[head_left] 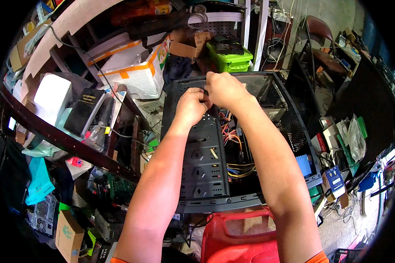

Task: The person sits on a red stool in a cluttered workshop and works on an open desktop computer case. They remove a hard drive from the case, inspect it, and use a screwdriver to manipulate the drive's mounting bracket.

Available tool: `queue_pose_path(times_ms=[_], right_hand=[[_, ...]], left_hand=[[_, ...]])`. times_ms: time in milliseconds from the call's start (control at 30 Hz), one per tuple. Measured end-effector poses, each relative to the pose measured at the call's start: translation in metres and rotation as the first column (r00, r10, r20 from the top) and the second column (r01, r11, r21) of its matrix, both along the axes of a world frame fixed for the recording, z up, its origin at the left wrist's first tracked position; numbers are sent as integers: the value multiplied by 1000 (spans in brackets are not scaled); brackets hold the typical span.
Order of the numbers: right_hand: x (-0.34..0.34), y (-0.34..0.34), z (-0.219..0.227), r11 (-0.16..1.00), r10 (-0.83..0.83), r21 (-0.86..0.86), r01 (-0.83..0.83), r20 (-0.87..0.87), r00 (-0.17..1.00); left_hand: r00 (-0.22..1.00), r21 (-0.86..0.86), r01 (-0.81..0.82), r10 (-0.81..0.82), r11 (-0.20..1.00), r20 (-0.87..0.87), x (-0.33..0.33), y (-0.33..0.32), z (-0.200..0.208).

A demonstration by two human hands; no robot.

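An opened black computer case (193, 204) lies on its side in front of me. Both my hands are at its far part, close together over the far end of the slotted drive-bay panel (205, 177). My left hand (190, 107) has its fingers curled together at the panel's far end. Just right of it, and slightly higher, my right hand (225, 90) is closed with its fingertips pointing down. Whatever the fingers pinch is hidden or too small to name. Bundled coloured cables (231, 135) run inside the case, between my forearms.
A red plastic chair (245, 250) stands at the near edge. White foam box (134, 72) and green lidded bin (232, 57) sit beyond the case. Left, a dark shelf rail (61, 142) fronts piled goods, including a black box (85, 111). A blue box (333, 179) stands right.
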State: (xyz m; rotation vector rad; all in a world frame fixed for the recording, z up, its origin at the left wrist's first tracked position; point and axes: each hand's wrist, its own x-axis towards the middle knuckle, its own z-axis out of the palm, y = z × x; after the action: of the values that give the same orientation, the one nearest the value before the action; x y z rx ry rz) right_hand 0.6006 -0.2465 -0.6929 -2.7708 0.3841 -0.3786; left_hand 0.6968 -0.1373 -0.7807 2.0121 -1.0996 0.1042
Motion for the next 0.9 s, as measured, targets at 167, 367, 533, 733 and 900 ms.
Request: queue_pose_path(times_ms=[167, 367, 533, 733, 900], right_hand=[[5, -5, -21, 999, 28, -26, -22, 247, 968], [0, -3, -12, 989, -149, 57, 140, 210, 966], [-1, -18, -19, 941, -336, 153, 302, 331, 882], [-3, -19, -21, 924, -378, 197, 328, 330, 865], [3, -19, -27, 932, -303, 312, 186, 387, 871]], left_hand=[[994, 0, -27, 27, 1000, 111, -4, 0, 4], [986, -2, -20, 20, 1000, 165, -12, 2, 11], [945, 96, -115, 80, 989, 317, -31, -1, 23], [966, 85, -79, 55, 993, 254, -24, 1, 20], [969, 149, -75, 36, 986, 245, -14, 24, 35]])
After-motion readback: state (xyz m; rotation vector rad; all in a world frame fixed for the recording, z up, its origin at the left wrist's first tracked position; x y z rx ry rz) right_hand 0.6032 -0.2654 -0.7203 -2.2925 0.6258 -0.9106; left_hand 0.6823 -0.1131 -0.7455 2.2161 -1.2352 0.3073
